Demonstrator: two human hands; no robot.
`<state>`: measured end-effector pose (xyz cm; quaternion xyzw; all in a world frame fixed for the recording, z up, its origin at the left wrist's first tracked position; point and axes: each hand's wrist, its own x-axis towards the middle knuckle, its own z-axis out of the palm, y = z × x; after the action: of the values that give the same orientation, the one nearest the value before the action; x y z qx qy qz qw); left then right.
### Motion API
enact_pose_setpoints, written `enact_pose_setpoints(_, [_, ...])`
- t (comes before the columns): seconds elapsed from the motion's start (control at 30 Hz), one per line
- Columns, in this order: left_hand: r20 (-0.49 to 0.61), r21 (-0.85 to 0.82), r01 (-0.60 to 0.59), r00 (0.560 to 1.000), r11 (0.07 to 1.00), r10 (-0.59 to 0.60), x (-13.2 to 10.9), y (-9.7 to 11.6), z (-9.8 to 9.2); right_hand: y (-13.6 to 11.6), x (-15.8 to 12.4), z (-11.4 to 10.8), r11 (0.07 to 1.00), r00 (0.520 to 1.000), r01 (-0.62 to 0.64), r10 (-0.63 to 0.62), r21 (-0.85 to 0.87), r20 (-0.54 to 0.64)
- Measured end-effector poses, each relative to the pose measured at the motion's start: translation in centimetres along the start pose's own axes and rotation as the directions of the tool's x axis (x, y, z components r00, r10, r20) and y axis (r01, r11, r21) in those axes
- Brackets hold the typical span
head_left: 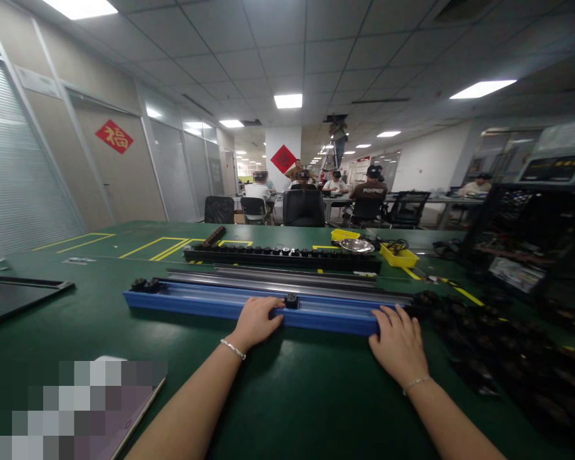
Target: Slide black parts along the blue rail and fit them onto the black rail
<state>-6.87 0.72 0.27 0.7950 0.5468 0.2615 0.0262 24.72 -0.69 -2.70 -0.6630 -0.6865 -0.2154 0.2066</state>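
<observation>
A long blue channel-shaped holder (196,308) lies crosswise on the green table in front of me. My left hand (257,321) grips it near the middle, fingers over the top and thumb on the near side. Just right of those fingers, a small black block (292,301) sits in the channel. At the holder's right end my right hand (399,338) closes around the edge, fingers reaching over it and thumb low on the near wall. More black blocks (144,285) rest at the left end. Silvery rails (268,279) lie just behind the holder.
Further back is a black strip (282,255) lined with black pieces. Yellow bins (398,257) and a metal dish (357,245) stand beyond. Dark parts are heaped (517,364) at right, beside an open-sided machine case (512,236). A black panel (19,297) lies left. People sit behind.
</observation>
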Motion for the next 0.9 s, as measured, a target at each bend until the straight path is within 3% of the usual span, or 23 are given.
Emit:
enact_pose_setpoints(0.23, [0.040,0.041,-0.018,0.999,0.999,0.016,0.2,0.1,-0.2,-3.3,0.2,-0.6,0.952,0.971,0.211,-0.230,0.222,0.061])
enact_pose_setpoints(0.53, [0.020,0.072,-0.083,0.996,0.994,0.081,0.1,-0.3,0.2,-8.2,1.6,-2.1,0.941,0.951,0.107,-0.191,0.320,0.244])
enact_pose_setpoints(0.73, [0.012,0.065,-0.105,0.994,0.992,0.104,0.0,-0.4,0.1,-11.8,2.2,-2.3,0.890,0.933,0.175,-0.287,0.422,0.219])
enact_pose_setpoints(0.9, [0.021,0.071,-0.111,0.994,0.991,0.110,0.0,-0.3,0.1,-12.1,2.0,-2.0,0.887,0.939,0.202,-0.296,0.416,0.176])
